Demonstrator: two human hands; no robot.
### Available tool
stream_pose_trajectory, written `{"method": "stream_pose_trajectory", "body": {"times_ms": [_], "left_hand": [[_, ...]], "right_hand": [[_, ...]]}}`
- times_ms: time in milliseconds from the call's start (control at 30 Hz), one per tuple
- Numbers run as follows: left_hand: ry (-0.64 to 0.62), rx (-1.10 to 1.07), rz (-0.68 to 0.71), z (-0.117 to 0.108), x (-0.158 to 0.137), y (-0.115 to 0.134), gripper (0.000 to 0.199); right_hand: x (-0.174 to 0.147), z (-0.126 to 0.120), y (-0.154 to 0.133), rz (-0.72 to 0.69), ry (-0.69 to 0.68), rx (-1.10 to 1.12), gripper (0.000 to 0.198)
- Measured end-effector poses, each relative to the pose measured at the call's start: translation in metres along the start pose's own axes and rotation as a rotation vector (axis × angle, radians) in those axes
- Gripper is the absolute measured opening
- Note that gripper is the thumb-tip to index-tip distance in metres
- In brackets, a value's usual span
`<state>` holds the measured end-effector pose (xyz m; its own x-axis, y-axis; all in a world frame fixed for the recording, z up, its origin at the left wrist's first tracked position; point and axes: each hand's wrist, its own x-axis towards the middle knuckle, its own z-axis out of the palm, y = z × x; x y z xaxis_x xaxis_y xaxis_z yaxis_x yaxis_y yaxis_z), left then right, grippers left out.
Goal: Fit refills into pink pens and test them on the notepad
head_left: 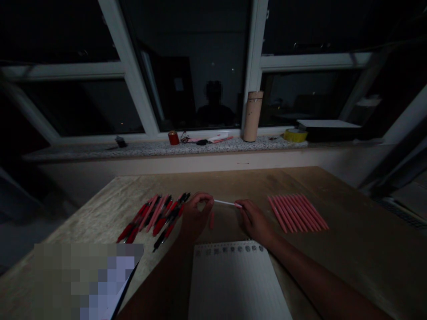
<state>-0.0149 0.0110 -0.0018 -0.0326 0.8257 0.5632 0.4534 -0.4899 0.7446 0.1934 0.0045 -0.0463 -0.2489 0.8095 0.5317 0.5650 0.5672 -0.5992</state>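
A thin white pen refill (224, 202) spans the gap between my two hands above the table. My left hand (197, 213) is closed in a pinch at its left end. With thumb and fingers, my right hand (254, 220) grips the other end, where a small pinkish part shows at the fingertips. Just below my left fingers lies a pink pen barrel (211, 220), partly hidden by the hand. Left of that hand is a loose pile of red, black and pink pens (156, 215). A neat row of pink pens (298, 213) lies to the right.
A spiral notebook (233, 280) lies open in front of me on the table (247, 182). At lower left is a blurred-out flat item (90, 280). The windowsill (150, 151) holds a flask (252, 116), yellow tape (295, 135) and a red spool (173, 138).
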Motion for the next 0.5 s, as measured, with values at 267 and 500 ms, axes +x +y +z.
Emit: {"method": "stream_pose_trajectory", "body": {"times_ms": [267, 500], "left_hand": [[-0.125, -0.046, -0.063, 0.010, -0.009, 0.001, 0.016], [-0.184, -0.016, -0.066, 0.011, -0.008, -0.007, 0.021]], "right_hand": [[-0.001, -0.003, -0.011, -0.122, -0.091, 0.069, 0.040], [-0.003, -0.002, -0.009, -0.111, -0.091, 0.090, 0.048]]}}
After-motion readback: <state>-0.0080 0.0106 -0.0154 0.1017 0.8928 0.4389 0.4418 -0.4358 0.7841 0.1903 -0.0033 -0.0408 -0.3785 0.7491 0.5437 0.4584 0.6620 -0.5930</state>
